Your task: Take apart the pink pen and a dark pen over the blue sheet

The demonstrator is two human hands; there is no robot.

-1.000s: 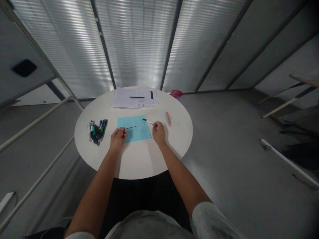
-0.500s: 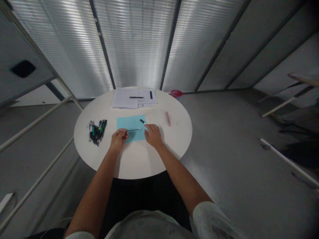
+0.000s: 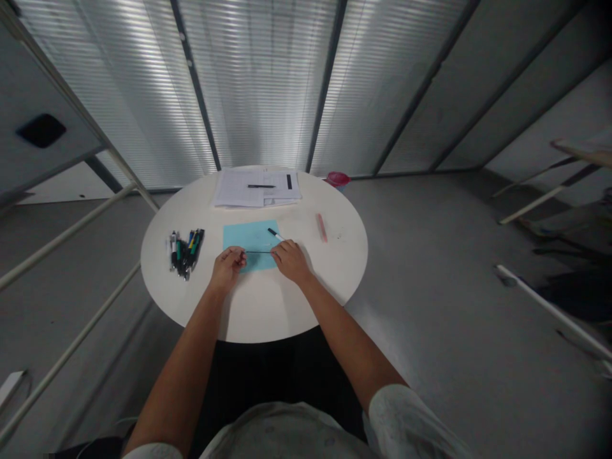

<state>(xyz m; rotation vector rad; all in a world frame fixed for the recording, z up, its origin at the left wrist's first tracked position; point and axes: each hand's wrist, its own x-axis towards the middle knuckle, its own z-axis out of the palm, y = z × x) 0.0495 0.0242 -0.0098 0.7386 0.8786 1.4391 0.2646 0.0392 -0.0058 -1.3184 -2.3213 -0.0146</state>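
My right hand (image 3: pixel 291 261) had moved to the right end of the thin dark rod (image 3: pixel 258 252); my left hand (image 3: pixel 227 268) pinched the other, so I seemingly had a two-handed grip above the blue sheet (image 3: pixel 246 234).

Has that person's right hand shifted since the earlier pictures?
Yes. The right hand has moved left: it was just right of the blue sheet, and now reaches over that sheet's right edge.

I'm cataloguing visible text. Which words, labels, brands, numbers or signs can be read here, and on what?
None can be read.
Stacked papers: any print too small and blurred.
Pen cluster: any lettering too small.
Black-and-white pen piece by the right hand: any lettering too small.
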